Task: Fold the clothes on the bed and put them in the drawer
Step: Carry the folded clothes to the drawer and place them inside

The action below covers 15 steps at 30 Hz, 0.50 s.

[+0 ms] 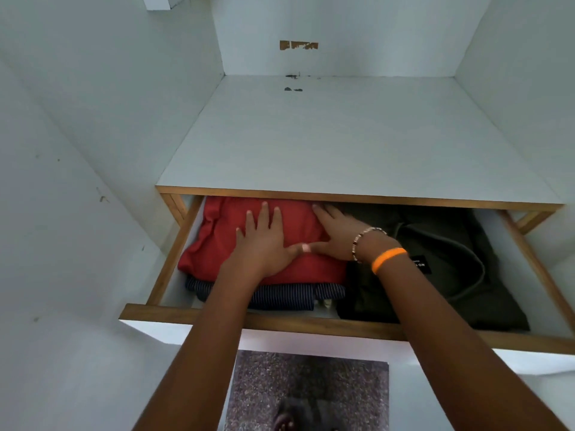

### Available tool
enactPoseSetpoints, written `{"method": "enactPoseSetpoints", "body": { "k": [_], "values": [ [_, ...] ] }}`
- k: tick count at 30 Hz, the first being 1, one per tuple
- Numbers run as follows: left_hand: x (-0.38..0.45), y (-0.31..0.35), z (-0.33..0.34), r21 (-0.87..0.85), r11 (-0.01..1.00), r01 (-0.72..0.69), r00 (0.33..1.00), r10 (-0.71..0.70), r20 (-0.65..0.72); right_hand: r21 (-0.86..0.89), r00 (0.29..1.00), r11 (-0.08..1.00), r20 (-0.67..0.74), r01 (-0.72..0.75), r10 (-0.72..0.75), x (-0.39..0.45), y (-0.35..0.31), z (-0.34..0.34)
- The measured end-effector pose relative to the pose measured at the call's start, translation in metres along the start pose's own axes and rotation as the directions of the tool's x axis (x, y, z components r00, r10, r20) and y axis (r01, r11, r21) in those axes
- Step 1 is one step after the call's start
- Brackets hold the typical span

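A wooden drawer (249,321) stands pulled out below a white shelf. In its left half a folded red garment (217,241) lies on top of a folded navy striped garment (280,295). My left hand (264,241) presses flat on the red garment with fingers spread. My right hand (336,231), with a bead bracelet and an orange band at the wrist, lies flat on the red garment's right edge, its fingertips reaching under the shelf lip. The two thumbs touch. A dark olive garment (451,275) with a black label fills the drawer's right half.
The white shelf top (342,135) overhangs the back of the drawer. White cabinet walls (77,150) close in left and right. Below the drawer front a strip of speckled floor (311,390) shows.
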<state>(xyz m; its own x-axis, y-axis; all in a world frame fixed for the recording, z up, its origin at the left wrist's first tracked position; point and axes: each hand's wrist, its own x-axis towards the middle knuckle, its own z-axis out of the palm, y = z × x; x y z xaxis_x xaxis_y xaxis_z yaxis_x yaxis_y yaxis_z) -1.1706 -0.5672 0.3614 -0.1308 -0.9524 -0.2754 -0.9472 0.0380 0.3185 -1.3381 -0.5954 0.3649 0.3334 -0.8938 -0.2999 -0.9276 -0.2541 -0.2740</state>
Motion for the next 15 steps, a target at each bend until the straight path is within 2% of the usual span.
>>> {"method": "enactPoseSetpoints", "body": {
  "k": [2,4,6,8,10,15],
  "values": [
    [-0.026,0.001,0.001,-0.009,0.991,-0.134,0.974,0.134,0.184,0.128,0.995,0.988,0.048,0.086,-0.093,-0.033,0.005,-0.007],
    [-0.048,0.003,0.003,0.05,0.964,-0.262,0.9,0.225,0.372,0.217,0.973,0.971,0.182,0.103,-0.144,-0.069,0.013,-0.008],
    [-0.06,0.01,0.009,0.173,0.933,-0.316,0.851,0.199,0.486,0.087,0.911,0.992,0.396,0.086,-0.114,-0.098,0.021,0.0],
    [-0.062,0.017,0.016,0.272,0.91,-0.314,0.848,0.139,0.512,-0.032,0.876,0.995,0.478,0.091,-0.065,-0.107,0.026,0.014],
    [-0.062,0.023,0.021,0.319,0.901,-0.294,0.866,0.11,0.488,-0.045,0.898,0.994,0.434,0.098,-0.069,-0.108,0.028,0.021],
    [-0.055,0.024,0.022,0.333,0.907,-0.257,0.91,0.112,0.399,-0.038,0.976,0.993,0.189,0.114,-0.105,-0.106,0.034,0.027]
  ]
}}
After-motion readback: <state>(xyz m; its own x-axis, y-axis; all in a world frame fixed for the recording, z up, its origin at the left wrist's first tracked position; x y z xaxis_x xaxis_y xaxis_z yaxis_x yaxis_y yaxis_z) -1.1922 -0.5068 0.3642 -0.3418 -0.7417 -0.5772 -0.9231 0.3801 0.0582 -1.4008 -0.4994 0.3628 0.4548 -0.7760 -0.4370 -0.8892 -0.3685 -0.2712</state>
